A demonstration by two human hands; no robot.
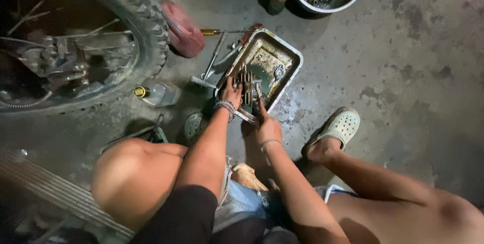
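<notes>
Over metal tray on floor: left hand grips finned engine part, right hand pinches small tool, scrubbing; next needs firm hold.

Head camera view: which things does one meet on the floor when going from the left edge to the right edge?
Knobbly tyre → small clear bottle with a yellow cap → left hand → metal tray → right foot in a pale perforated clog.
</notes>
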